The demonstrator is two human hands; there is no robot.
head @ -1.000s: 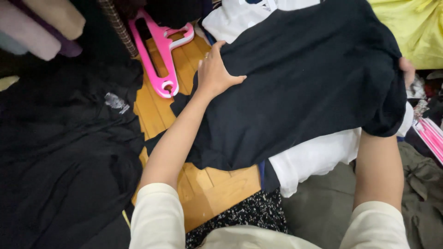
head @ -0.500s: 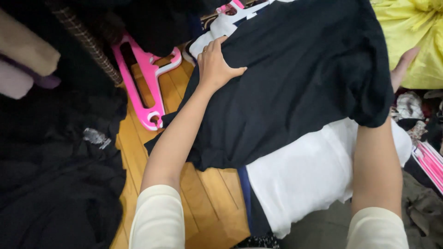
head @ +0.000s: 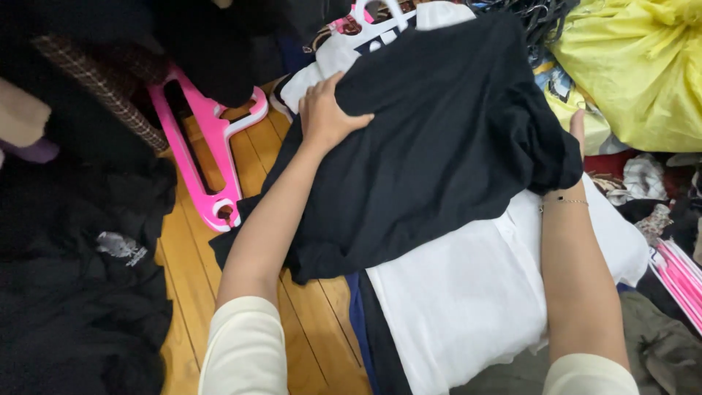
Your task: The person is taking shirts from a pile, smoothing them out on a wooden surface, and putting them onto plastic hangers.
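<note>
Since the earlier frame the black garment (head: 439,146) has slid up and left, baring more of the white garment (head: 468,292) beneath; its long axis runs lower left to upper right; left hand (head: 325,113) lies flat, fingers spread, on its upper-left edge; right hand (head: 576,128) is mostly hidden under its right fold, grip unclear.

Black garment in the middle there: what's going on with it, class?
A person has both hands on a black garment spread over a stack of white clothes. The left hand presses flat on its upper left edge; the right hand is mostly hidden under its right side, only fingertips showing. A pink hanger lies on the wooden floor to the left, beside dark clothes. A yellow bundle sits top right.
</note>
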